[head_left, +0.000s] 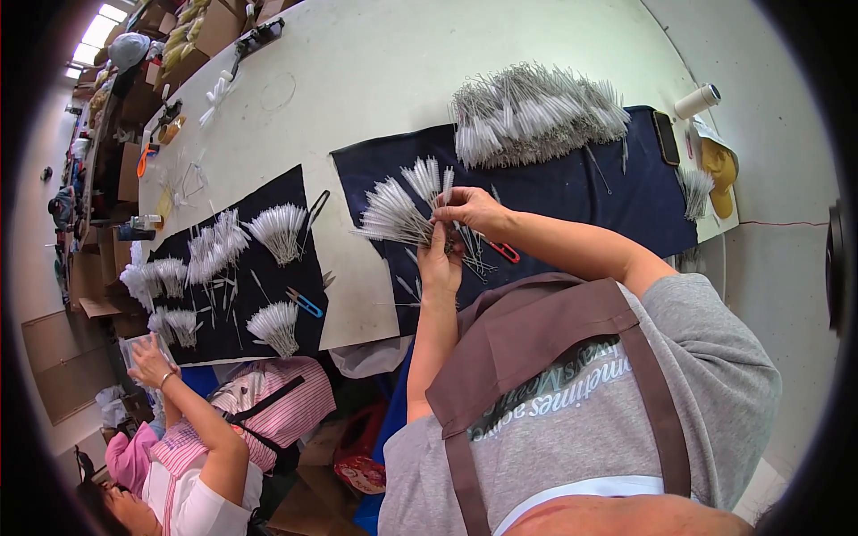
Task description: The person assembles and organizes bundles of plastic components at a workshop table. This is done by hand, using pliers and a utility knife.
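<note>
My left hand [440, 264] is closed around the wire stems of a fanned bunch of small white-bristled wire brushes [393, 210], bristle ends pointing up and left. My right hand [475, 209] pinches at the stems just above, by a smaller cluster of brushes [427, 179]; its fingertips partly hide what they grip. Both hands are over a dark blue cloth [652, 205]. Loose brushes [478, 263] lie beneath and beside the hands. Red-handled thread snips [506, 252] rest close to my right wrist. Farther back on the cloth sits a large heap of similar brushes [536, 116].
At the right lie a black phone [665, 138], a white roll [697, 101], a yellow cap [719, 175] and a small brush bundle [696, 192]. Leftward, another dark cloth [259, 339] holds several brush bundles and blue-handled snips [306, 302]. A co-worker [214, 447] works there, hands on a clear container.
</note>
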